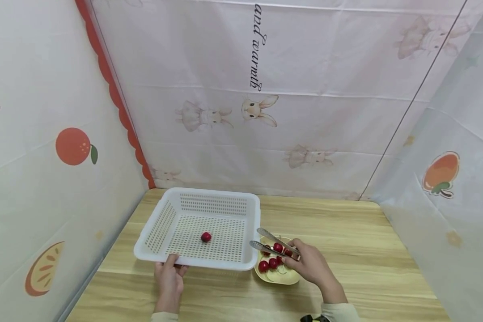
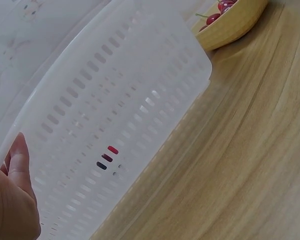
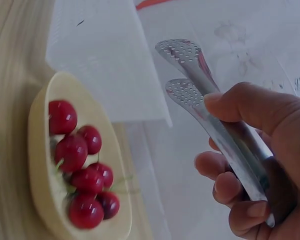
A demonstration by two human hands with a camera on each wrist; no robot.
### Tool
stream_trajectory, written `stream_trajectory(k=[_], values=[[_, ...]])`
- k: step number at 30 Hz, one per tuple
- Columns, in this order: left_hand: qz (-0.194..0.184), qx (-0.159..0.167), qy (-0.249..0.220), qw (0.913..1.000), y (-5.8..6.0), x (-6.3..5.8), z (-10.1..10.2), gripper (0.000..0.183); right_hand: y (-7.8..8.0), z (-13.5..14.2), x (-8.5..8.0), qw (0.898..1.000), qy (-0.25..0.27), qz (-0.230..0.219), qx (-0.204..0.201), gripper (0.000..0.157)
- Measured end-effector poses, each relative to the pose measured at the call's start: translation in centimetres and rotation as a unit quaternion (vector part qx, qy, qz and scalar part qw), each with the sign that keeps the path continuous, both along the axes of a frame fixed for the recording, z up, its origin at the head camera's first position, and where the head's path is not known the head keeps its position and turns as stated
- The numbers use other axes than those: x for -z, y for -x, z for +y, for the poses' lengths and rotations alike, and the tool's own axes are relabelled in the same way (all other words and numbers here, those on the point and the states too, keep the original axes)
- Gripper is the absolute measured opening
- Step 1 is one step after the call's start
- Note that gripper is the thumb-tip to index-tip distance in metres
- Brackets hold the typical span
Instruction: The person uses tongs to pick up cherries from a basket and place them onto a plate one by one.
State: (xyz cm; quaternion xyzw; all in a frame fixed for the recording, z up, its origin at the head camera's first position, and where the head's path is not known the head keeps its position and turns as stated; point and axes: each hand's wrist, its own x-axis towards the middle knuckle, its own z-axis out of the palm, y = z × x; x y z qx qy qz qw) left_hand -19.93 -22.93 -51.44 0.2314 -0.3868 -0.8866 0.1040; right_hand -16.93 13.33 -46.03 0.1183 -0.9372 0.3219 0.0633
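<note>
My left hand (image 1: 170, 279) grips the near rim of a white plastic basket (image 1: 197, 263), thumb over the edge. One red cherry (image 1: 206, 237) lies on the basket's slotted floor; a bit of red shows through the slots in the left wrist view. With my right hand (image 1: 310, 264) I hold metal tongs (image 3: 220, 135), their perforated tips parted with nothing between them. The tongs reach over a yellow bowl (image 1: 282, 279) and toward the basket's right rim. Several red cherries (image 3: 71, 152) with green stems sit in that bowl, partly covered by the tongs and hand in the head view.
Basket and bowl stand side by side on a wooden table (image 1: 366, 259). Printed fabric walls (image 1: 209, 67) close in the back and both sides. The basket's far side lies near the back wall.
</note>
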Motion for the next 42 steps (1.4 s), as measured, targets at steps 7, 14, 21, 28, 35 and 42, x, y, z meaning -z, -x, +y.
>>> stream_trajectory(k=[7, 14, 21, 28, 35, 42], values=[[-0.002, 0.0, 0.008, 1.0, 0.1, -0.1, 0.2, 0.041, 1.8, -1.7, -1.3, 0.999, -0.017, 0.008, -0.027, 0.02], [-0.002, -0.009, 0.013, 0.9999, 0.1, -0.2, 0.3, 0.041, 3.5, -3.9, -2.7, 0.997, -0.028, 0.023, -0.072, 0.019], [-0.001, -0.012, 0.008, 0.9999, 0.1, -0.1, 0.1, 0.04, 5.1, -5.7, -3.5, 0.994, -0.02, -0.008, -0.105, 0.02], [-0.001, -0.003, 0.017, 0.9999, 0.1, -0.5, 0.1, 0.045, 6.6, -7.1, -3.7, 0.993, -0.038, -0.022, -0.113, 0.019], [0.001, -0.003, 0.016, 0.9999, 0.0, -0.4, 0.0, 0.042, 8.1, -8.6, -3.8, 0.99, -0.058, -0.059, -0.116, 0.023], [-0.002, 0.003, 0.003, 1.0, 0.0, -0.3, 0.0, 0.045, 9.4, -9.6, -3.6, 0.986, -0.072, -0.085, -0.121, 0.027]])
